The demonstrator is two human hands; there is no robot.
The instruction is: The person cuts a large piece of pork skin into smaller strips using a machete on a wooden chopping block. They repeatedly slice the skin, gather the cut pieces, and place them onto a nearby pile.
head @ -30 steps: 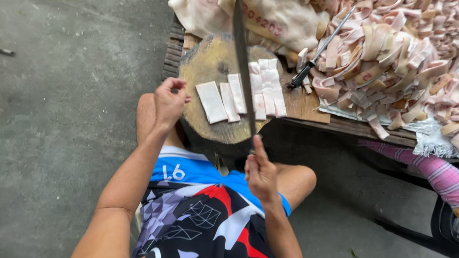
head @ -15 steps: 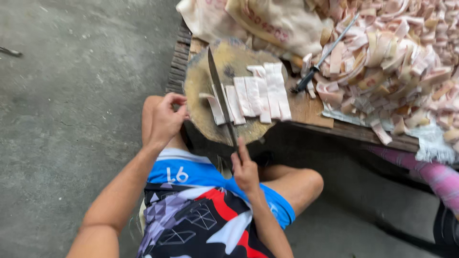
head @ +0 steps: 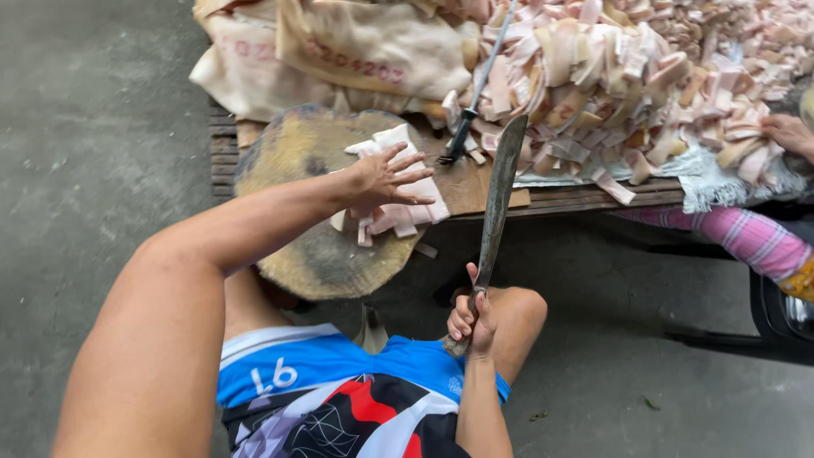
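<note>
Pork strips [head: 398,212] sit bunched on the round chopping block [head: 314,254], which rests at the near edge of the low wooden bench [head: 585,197]. A moment ago they lay in a neat row under the falling blade; now the left hand [head: 380,180] has come across from the knee and lies flat on them, fingers spread wide, gripping nothing, just pressing and gathering. The right hand [head: 471,321] is closed tight around the handle of the long knife [head: 498,197], which has swung off the block and now points up and away to the right, tip near the sharpening steel [head: 475,89]. So the cut looks finished and the pieces are being rearranged. Beyond, a big heap of cut pieces [head: 644,76] covers the bench beside pale sacks [head: 356,51]. Another person's hand [head: 788,131] rests at the heap's far right edge.
</note>
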